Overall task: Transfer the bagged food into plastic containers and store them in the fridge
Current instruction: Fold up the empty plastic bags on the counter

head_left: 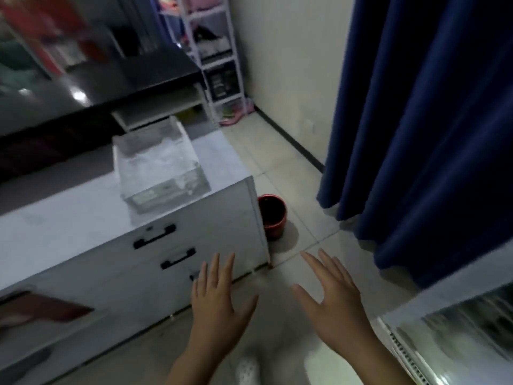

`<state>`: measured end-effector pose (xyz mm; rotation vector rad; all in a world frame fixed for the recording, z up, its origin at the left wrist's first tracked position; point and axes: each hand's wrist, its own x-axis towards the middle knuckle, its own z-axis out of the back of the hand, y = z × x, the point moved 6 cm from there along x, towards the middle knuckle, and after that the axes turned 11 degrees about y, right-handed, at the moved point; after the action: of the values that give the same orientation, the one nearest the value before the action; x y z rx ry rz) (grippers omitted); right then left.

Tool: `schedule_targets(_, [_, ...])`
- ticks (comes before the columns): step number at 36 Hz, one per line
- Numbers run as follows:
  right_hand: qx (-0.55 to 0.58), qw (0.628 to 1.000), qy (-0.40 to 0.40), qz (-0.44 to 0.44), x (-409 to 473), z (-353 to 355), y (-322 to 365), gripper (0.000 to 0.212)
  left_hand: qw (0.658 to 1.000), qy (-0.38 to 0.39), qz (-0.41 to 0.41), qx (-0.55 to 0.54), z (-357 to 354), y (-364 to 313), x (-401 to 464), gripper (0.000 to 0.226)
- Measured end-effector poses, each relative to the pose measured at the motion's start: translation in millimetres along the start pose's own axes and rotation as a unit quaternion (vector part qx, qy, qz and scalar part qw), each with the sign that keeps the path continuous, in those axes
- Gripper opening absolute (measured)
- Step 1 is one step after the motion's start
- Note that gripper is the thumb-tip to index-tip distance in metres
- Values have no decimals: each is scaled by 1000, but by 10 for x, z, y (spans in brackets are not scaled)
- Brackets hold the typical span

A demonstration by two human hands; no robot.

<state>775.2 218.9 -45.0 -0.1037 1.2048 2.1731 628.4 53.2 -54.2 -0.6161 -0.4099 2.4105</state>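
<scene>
Head view: left hand (215, 297) and right hand (330, 294) both flat, fingers spread, holding nothing; clear plastic container (159, 166) sits on white cabinet (83, 226), well apart from my hands; contents blurred, can't tell; risks: container near cabinet edge, a careless 2-handed grab could tip it; red bucket (272, 215) underfoot.
</scene>
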Motion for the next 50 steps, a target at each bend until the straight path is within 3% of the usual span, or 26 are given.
schedule_targets(10, [-69, 992, 95, 50, 782, -900, 1090, 65, 983, -49, 113, -138, 656, 1679, 33, 86])
schedule_targets(16, [-65, 991, 79, 82, 1277, -1184, 1727, 60, 971, -82, 110, -198, 1124, 2403, 233, 87])
schedule_targets(23, [-86, 989, 68, 99, 1828, -1164, 2248, 62, 969, -110, 54, -214, 1772, 2703, 671, 81])
schedule_targets(30, [-123, 977, 126, 121, 2736, -1040, 2739, 55, 981, -119, 17, -151, 2465, 2760, 1619, 70])
schedule_targets(35, [-174, 967, 113, 145, 3541, -995, 3125, 62, 997, -71, 18, -23, 2842, 2723, 2478, 63])
schedule_targets(43, [-299, 938, 93, 148, 4872, -1015, 3644, 61, 993, 31, 47, 99, 3199, 2745, 3718, 60])
schedule_targets(47, [-372, 907, 114, 162, 5387, -1173, 3776, 46, 986, 92, 64, 126, 3185, 2802, 4171, 56])
schedule_targets(50, [-385, 899, 117, 175, 5602, -1252, 3840, 23, 988, 85, 40, 119, 3157, 2752, 4383, 54])
